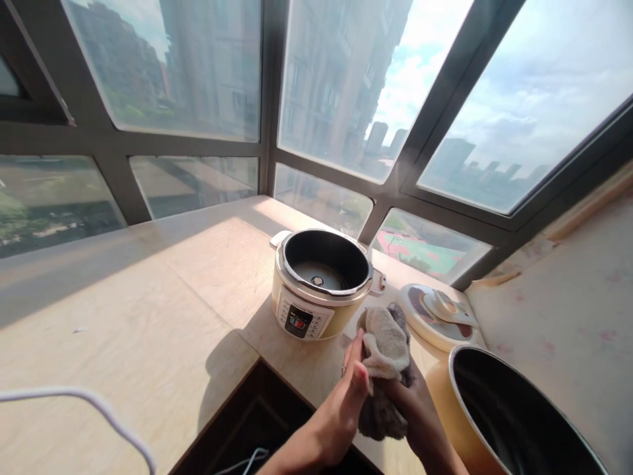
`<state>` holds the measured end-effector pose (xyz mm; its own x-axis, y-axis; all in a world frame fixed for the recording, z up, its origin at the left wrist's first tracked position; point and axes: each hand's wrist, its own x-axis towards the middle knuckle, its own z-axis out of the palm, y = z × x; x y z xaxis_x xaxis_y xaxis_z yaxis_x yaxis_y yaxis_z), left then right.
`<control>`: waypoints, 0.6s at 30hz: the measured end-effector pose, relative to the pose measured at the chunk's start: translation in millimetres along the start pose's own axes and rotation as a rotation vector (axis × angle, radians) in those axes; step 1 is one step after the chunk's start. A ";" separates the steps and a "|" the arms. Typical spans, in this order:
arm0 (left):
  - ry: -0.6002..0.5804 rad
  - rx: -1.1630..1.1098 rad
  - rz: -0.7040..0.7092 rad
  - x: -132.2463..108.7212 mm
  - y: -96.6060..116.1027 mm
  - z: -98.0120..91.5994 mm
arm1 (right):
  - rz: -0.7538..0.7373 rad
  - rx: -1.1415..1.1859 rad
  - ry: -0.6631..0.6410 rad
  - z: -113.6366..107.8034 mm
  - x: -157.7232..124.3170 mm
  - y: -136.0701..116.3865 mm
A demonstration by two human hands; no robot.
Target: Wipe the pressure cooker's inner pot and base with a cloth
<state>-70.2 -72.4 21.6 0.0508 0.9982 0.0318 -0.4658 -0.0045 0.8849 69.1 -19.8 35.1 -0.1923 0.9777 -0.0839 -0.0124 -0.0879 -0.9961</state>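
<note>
Grey and cream, the soft cloth (386,343) is bunched up, and both hands are on it. The left hand (349,389) presses its left side with the fingers pointing up along it, and the right hand (413,396) grips from the right side, with most of its fingers hidden. The cloth is longer than it is wide, and its long way runs from near the person toward the window. Just past the hands, ahead and to the left, sits the cooker (326,309), right by the inside corner of the bench (148,316). The left hand is on the side nearer to it. The cooker stands upright with no lid on, so its dark inside shows, with a small round button at the bottom. Its buttons face the bench's near edge, and its two handles stick out, one to the back left and one to the right. To the right of the cooker, near the wall (558,310), the lid (438,315) lies on the bench. Closer in, just right of the right hand, is a big gold pot (445,392), black inside. A white cord (93,399) curls far off to the left.
</note>
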 end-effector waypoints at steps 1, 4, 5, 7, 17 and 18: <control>-0.002 0.031 -0.009 -0.1 5.8 -2.8 | -0.008 0.008 0.003 -2.0 5.6 -3.2; 0.007 0.135 -0.082 -3.2 25.2 -17.9 | -0.057 0.025 0.057 -15.1 22.7 -16.6; 0.022 0.164 -0.094 -4.6 32.6 -24.6 | -0.079 0.029 0.074 -20.8 28.1 -23.3; 0.068 0.159 -0.079 -6.2 48.9 -39.3 | -0.129 0.029 0.094 -31.4 37.8 -40.7; 0.909 0.256 0.555 73.6 115.9 -120.8 | -0.348 -0.108 -0.060 2.0 89.1 -128.2; 0.895 0.292 0.535 86.7 117.2 -127.1 | -0.372 -0.152 -0.084 10.4 99.9 -130.2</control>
<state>-232.7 21.2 69.0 -0.8150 0.5438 0.2003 -0.0019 -0.3482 0.9374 41.4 87.3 156.7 -0.2814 0.9181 0.2793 0.0480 0.3041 -0.9514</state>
